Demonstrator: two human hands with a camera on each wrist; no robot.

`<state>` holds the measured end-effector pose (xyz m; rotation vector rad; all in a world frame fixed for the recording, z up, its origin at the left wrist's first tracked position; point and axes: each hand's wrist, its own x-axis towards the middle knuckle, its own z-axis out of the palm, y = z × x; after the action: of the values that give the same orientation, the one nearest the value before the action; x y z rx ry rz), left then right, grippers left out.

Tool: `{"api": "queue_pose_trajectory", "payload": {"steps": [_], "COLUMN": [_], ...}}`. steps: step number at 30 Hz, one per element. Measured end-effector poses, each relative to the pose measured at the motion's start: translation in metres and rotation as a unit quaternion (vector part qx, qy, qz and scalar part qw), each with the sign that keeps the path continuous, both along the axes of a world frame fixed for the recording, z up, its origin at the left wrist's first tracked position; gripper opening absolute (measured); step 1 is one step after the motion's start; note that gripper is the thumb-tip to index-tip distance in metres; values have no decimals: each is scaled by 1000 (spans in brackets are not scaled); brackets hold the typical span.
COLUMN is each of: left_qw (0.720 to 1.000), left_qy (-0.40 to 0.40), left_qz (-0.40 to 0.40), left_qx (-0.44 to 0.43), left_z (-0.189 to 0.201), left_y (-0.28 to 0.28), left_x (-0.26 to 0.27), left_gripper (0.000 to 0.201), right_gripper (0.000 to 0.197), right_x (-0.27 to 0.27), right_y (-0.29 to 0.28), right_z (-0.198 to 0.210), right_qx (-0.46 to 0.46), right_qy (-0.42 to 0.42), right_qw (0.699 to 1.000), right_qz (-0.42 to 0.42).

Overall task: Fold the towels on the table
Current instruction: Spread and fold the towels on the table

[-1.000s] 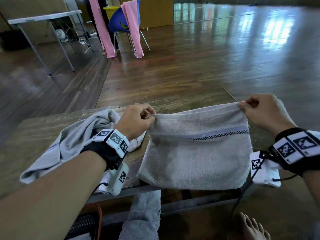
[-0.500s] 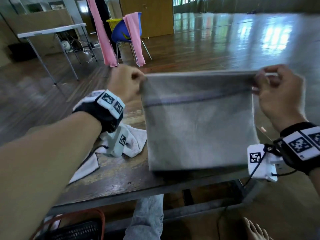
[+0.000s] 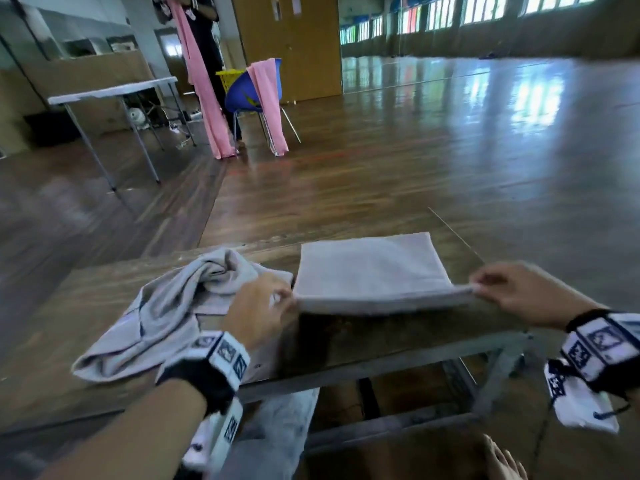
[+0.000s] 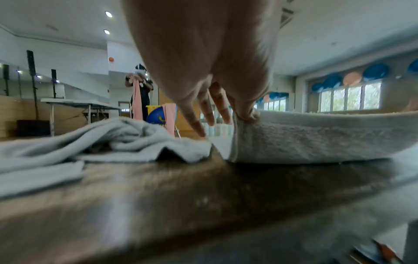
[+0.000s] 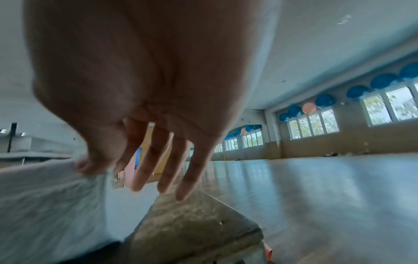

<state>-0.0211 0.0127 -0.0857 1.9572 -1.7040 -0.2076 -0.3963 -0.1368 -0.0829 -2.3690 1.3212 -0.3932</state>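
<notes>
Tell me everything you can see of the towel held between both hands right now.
The held towel is pale grey terry cloth, doubled into a flat rectangle. Its far part lies on the wooden table; its near edge is lifted. The left hand pinches the near left corner, the right hand the near right corner. The crumpled towel lies beside it.

No words, brands or numbers can be read in any view. The only signs are black-and-white square marker patterns on the wristbands (image 3: 225,355), blurred beyond decoding, one band on either side of the folded towel (image 3: 372,271). Two pale sheets on the wooden door (image 3: 287,46), far behind that towel, are too small to read.
</notes>
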Motion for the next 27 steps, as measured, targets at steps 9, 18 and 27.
{"api": "queue_pose_trajectory", "payload": {"steps": [9,18,27], "left_qw": [964,985,994], "left_qy": [209,135,76], "left_qz": [-16,-14,34], "left_qx": [164,110,65], "left_z": [-30,-31,-57], "left_y": [0,-54,-105], "left_x": [16,34,47], "left_gripper": [30,27,16], "right_gripper": [12,14,16], "right_x": [-1,26,64], "right_y": [-7,-59,-92], "right_z": [-2,-19,-57], "right_qx": [129,157,-13], "right_qy": [-47,2,64], "right_qw": [990,987,993], "right_qz": [31,-16,-99]}}
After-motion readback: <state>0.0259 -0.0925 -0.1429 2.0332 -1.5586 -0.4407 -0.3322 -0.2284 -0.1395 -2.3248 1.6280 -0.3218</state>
